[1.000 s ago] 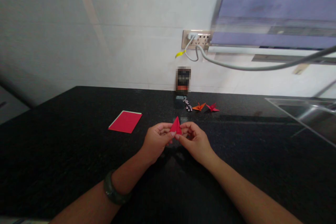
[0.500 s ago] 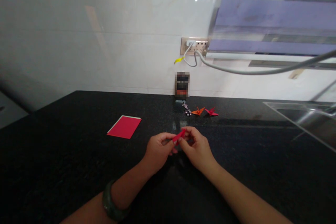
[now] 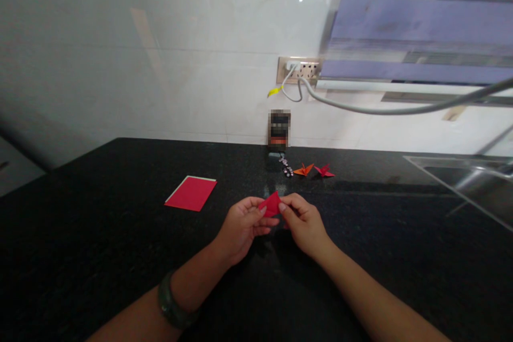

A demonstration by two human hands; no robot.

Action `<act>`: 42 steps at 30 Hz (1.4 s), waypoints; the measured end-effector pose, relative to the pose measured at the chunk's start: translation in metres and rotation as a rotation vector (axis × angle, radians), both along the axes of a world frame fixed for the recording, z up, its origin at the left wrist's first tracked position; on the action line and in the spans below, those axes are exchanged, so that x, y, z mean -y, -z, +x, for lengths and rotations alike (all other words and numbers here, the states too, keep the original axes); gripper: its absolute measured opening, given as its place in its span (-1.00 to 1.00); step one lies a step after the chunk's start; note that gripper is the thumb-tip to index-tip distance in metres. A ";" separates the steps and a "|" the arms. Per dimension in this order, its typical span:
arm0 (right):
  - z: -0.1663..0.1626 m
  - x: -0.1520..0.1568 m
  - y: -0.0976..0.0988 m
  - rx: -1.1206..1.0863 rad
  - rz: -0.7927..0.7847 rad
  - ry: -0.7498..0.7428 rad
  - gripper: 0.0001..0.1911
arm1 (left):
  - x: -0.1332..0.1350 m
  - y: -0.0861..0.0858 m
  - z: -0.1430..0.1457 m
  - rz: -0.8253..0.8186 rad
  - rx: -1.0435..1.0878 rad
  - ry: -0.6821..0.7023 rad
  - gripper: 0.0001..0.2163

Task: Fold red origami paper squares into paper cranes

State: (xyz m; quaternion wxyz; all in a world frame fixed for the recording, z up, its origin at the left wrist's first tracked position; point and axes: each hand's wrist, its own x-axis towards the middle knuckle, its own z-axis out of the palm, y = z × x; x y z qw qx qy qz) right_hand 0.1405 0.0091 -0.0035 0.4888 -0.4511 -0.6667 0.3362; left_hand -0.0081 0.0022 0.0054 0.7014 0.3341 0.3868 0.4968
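Between my two hands, above the dark counter, is a small piece of folded red paper (image 3: pixel 271 205). My left hand (image 3: pixel 243 227) pinches its left side, thumb on the near face and the other fingers behind and below. At the paper's right edge, my right hand (image 3: pixel 305 224) grips it between thumb and forefinger. Part of the fold is hidden by my fingertips. A stack of square paper (image 3: pixel 191 194), red on top with a pale edge showing, lies to the left. Beyond my hands stand an orange paper crane (image 3: pixel 303 170) and a red paper crane (image 3: pixel 324 171).
A dark box-shaped thing (image 3: pixel 279 129), blurred out, leans at the wall with a patterned strap (image 3: pixel 287 170) before it. A metal sink (image 3: pixel 473 181) is set into the black counter (image 3: pixel 100 235) at right. A grey cable (image 3: pixel 372 111) runs from the wall socket (image 3: pixel 306 70).
The folded red paper has turned from a narrow edge-on strip to show a broader, pointed face. My right fingers have shifted to its right edge, and my left fingers have spread beneath it.
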 end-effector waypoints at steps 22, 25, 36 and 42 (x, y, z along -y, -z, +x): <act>0.003 0.001 -0.004 0.285 0.525 0.250 -0.92 | 0.001 0.006 0.004 0.104 0.128 0.027 -0.78; 0.003 0.001 -0.004 0.274 0.508 0.242 -0.94 | 0.003 0.007 0.004 0.144 0.087 0.040 -0.78; 0.002 0.002 -0.005 0.252 0.411 0.277 -0.97 | 0.002 0.014 0.003 0.211 -0.077 0.072 -0.77; 0.003 0.002 0.000 0.237 0.386 0.271 -0.97 | 0.002 0.014 0.003 0.220 -0.087 0.073 -0.78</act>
